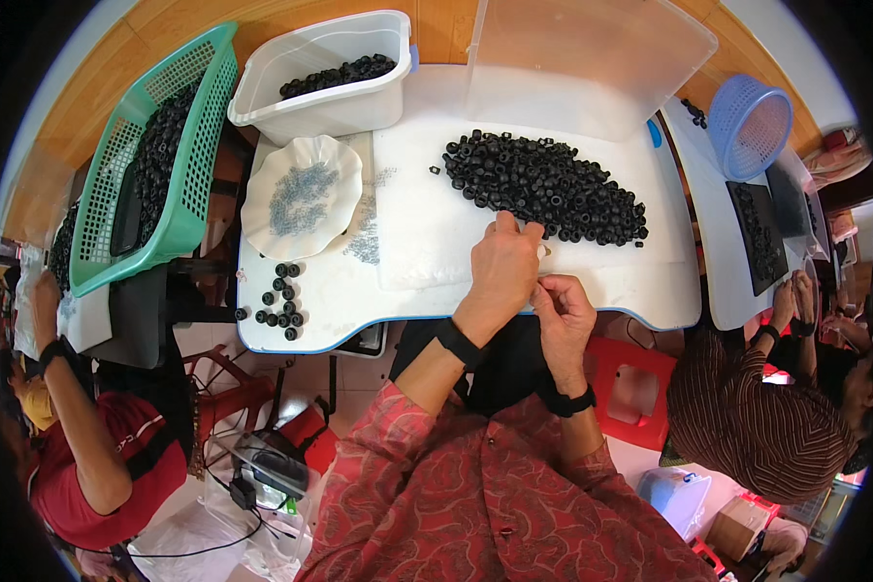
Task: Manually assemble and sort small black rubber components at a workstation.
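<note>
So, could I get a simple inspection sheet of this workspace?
Surface: white table, blue-edged.
Job's things: pile of hollow black parts; scalloped dish of small clear pieces.
Clutter: loose black parts at the table's near-left corner.
Hands: left hand at the pile's near edge; right hand beside it, fingers curled; anything held is unclear.
Cables: black cable, lower left.
Surroundings: people at both sides; green basket, white tub.

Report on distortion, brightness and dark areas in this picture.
Head view: fisheye bends the scene toward a black rim; the white tabletop looks bright, nearly washed out in places; heaped black beads partly merge into one dark mass; anything at the right hand's fingertips is too small to make out.
</note>
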Demonstrator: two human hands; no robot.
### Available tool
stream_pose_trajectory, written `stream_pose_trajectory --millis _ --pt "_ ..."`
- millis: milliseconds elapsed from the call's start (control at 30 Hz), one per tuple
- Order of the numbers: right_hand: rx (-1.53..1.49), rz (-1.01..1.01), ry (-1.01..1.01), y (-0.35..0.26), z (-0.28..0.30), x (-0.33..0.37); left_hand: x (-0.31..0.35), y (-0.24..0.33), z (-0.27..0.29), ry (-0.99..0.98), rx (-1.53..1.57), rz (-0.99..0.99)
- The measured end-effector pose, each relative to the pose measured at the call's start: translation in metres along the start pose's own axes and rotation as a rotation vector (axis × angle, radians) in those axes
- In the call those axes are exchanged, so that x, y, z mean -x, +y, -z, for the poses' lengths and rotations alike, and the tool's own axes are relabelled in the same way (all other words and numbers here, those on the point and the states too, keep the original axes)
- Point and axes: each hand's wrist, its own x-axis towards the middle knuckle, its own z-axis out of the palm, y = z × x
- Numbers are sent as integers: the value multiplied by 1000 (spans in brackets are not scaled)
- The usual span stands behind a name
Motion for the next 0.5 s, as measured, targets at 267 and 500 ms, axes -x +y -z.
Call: stream_pose_trajectory --millis 267,500 --pt "32 8 -6 4 1 -1 10 -11 13 83 254 9" --pt "47 -1 -8 -1 0 2 40 -31 46 -168 1261 319"
